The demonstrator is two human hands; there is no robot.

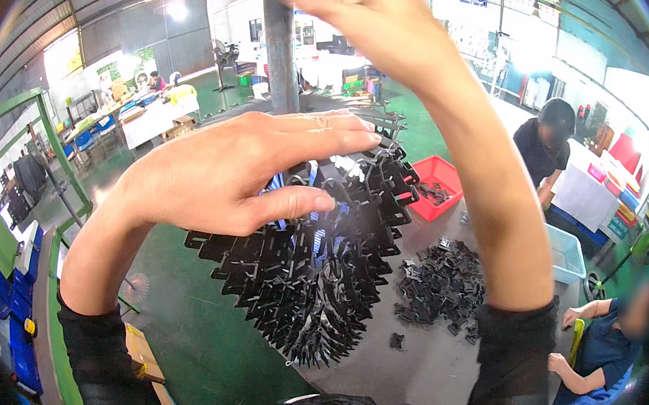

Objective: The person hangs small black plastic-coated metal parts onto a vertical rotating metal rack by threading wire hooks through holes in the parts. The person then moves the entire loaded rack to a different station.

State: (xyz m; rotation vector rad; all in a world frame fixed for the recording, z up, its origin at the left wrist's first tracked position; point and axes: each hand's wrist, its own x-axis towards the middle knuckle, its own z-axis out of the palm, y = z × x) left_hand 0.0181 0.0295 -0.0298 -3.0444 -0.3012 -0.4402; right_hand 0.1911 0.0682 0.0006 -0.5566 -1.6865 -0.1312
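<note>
A tall rack hung with many small black metal brackets (pixel 317 280) stands in front of me, tiered around an upright grey metal pole (pixel 283 50). My left hand (pixel 226 166) lies over the top tiers with its fingers stretched out to the right and the thumb apart. It touches or nearly touches the brackets there; the underside of the palm is hidden. High beside the pole, my right hand (pixel 373 20) is raised, slightly blurred and cut by the upper edge. Its thumb and fingers look apart, and I see nothing in them.
Loose black brackets (pixel 441 288) lie heaped on a grey table (pixel 377 387) to the right. Behind them are a red bin (pixel 429 166) holding brackets and a light blue basket (pixel 566 253). Two people (pixel 553 139) work at the right. A green frame (pixel 44 113) stands left.
</note>
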